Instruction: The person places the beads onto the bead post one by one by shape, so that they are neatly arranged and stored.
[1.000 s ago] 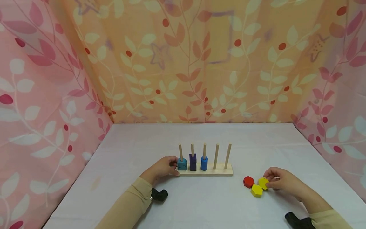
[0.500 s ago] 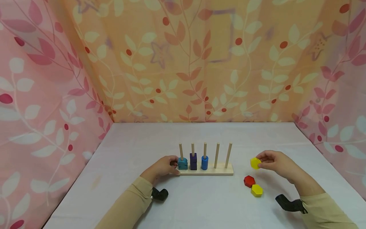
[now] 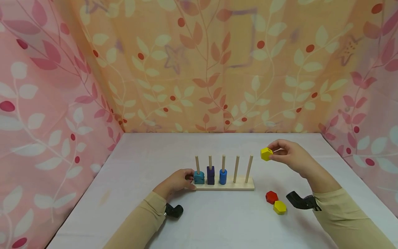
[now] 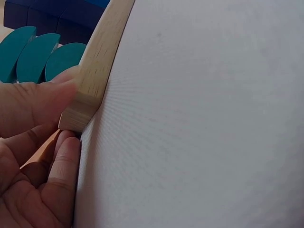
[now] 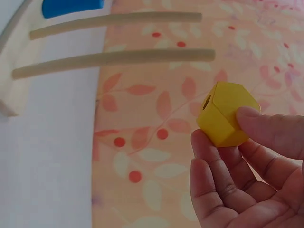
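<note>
A wooden peg board (image 3: pixel 230 187) with several upright pegs stands mid-table. My left hand (image 3: pixel 178 181) grips its left end, thumb on the front edge in the left wrist view. Teal blocks (image 3: pixel 199 177) sit on the leftmost peg, dark purple blocks (image 3: pixel 210 175) on the second, and a blue cylinder (image 3: pixel 223 176) on the third. The two right pegs are bare. My right hand (image 3: pixel 290 157) pinches a yellow hexagonal block (image 5: pixel 227 114) between thumb and fingers, up in the air to the right of the rightmost peg. A hole shows in the block's side.
On the white table, right of the board's front, lie a red hexagonal block (image 3: pixel 272 197) and another yellow hexagonal block (image 3: pixel 280 207), side by side. Black camera mounts (image 3: pixel 303 201) stick out from both wrists. Patterned cloth walls (image 3: pixel 199 69) enclose the table's back and sides.
My right hand has picked the yellow hexagonal block off the table beside the other two and carried it up, away from me and leftward. The left hand has stayed at the board's end.
</note>
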The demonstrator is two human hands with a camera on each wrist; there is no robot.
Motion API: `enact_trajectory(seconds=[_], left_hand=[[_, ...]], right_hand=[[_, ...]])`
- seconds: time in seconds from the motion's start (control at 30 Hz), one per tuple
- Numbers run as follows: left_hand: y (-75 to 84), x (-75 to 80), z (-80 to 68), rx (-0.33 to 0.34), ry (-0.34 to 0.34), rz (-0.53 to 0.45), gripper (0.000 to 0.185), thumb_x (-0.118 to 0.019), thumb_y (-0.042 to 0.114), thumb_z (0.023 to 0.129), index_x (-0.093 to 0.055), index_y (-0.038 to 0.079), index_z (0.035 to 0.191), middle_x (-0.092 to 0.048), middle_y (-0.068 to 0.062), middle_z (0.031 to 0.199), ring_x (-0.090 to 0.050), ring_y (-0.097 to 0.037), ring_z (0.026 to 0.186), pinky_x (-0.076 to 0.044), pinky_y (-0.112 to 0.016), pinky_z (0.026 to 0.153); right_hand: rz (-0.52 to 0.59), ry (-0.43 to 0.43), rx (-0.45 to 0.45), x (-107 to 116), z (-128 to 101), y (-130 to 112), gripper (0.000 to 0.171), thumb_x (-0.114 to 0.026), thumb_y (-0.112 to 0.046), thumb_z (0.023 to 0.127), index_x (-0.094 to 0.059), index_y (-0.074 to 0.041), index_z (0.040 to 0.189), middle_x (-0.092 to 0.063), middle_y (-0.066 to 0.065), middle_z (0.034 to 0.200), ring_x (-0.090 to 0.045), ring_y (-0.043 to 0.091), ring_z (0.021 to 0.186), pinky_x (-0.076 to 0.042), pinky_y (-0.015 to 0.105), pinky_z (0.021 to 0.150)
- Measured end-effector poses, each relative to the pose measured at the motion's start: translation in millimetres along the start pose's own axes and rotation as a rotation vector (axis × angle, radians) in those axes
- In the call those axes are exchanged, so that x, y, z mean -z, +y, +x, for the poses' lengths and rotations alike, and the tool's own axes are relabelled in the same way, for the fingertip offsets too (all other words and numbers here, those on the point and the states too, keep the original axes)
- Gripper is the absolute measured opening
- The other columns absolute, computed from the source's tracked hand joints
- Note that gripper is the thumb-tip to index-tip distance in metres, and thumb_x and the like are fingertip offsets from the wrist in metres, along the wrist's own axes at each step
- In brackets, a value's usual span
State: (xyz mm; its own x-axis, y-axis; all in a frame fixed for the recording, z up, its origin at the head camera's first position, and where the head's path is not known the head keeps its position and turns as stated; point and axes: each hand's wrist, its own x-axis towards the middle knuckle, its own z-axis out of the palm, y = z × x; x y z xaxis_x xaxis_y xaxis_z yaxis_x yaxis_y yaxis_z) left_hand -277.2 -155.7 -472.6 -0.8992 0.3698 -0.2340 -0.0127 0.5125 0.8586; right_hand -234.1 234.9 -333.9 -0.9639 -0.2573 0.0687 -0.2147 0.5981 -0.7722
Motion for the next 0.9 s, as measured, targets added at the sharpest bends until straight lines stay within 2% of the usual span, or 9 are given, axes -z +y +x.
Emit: enact_trajectory(seconds=[0.23, 0.4, 0.9], left_hand=[[1.1, -0.3, -0.3, 0.001, 0.003, 0.007, 0.040, -0.079, 0.005, 0.065, -0.060, 0.010, 0.100, -0.056, -0.001, 0.091, -0.048, -0.017, 0.087, -0.040, -0.030, 0.076], [1.4, -0.1, 0.1, -0.002, -0.005, 0.017, 0.038, -0.078, 0.005, 0.066, -0.060, 0.010, 0.099, -0.055, -0.002, 0.090, -0.048, -0.018, 0.086, -0.039, -0.031, 0.075], [3.6, 0.4, -2.3, -0.002, -0.006, 0.014, 0.038, -0.078, 0.005, 0.067, -0.060, 0.010, 0.099, -0.055, -0.002, 0.090, -0.047, -0.018, 0.086, -0.039, -0.031, 0.074]], right_hand=[[0.048, 0.017, 0.085, -8.6, 12.4, -20.9, 0.030, -0.063, -0.016, 0.087, -0.055, 0.000, 0.111, -0.058, 0.016, 0.107, -0.060, 0.026, 0.093, -0.049, 0.035, 0.082], [0.117, -0.007, 0.125, -19.8, 21.2, -30.6, 0.028, -0.063, -0.010, 0.086, -0.055, 0.002, 0.110, -0.058, 0.017, 0.105, -0.060, 0.025, 0.091, -0.049, 0.026, 0.079], [0.147, -0.067, 0.146, -38.9, 31.7, -45.1, 0.026, -0.062, -0.007, 0.085, -0.056, 0.003, 0.109, -0.060, 0.016, 0.101, -0.059, 0.025, 0.090, -0.048, 0.025, 0.079]])
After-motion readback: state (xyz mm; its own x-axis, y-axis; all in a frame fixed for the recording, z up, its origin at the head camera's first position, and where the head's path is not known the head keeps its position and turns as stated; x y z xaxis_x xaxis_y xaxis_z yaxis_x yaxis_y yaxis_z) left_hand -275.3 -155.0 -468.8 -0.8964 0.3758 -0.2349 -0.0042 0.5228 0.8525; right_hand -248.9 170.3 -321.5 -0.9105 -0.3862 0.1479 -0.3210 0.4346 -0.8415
